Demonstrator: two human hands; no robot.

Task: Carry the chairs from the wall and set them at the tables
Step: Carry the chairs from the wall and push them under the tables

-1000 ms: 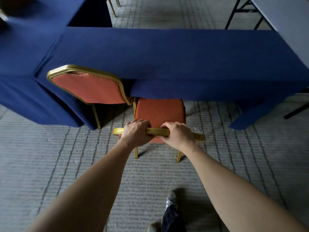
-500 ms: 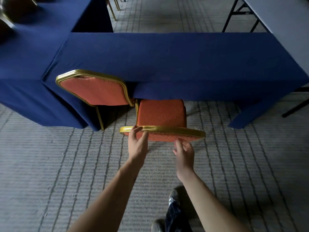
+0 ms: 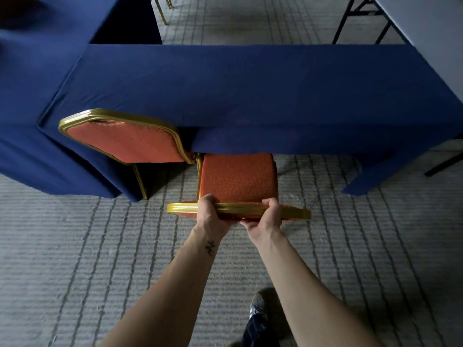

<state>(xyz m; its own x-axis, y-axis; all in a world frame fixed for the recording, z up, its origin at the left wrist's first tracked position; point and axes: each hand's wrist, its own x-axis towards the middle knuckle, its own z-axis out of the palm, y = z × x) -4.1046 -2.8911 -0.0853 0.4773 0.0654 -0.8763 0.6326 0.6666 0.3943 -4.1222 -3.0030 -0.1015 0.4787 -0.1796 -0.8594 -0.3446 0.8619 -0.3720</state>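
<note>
A gold-framed chair with an orange seat (image 3: 238, 177) stands on the carpet, its seat front tucked under the edge of the blue-clothed table (image 3: 250, 91). My left hand (image 3: 211, 216) grips the gold top rail of its backrest, fingers curled over the rail. My right hand (image 3: 265, 219) grips the same rail just to the right, thumb on top and fingers underneath. A second matching chair (image 3: 125, 139) stands to the left at the same table, its backrest leaning against the cloth.
Another blue-clothed table (image 3: 37, 58) adjoins at the left. A grey folding table (image 3: 431, 23) with black legs stands at the upper right. Striped grey carpet (image 3: 75, 259) lies all around. My shoe (image 3: 256, 306) shows at the bottom.
Both hands let go of the backrest rail half a second ago, then took hold of it again. The chair stays in about the same spot at the table.
</note>
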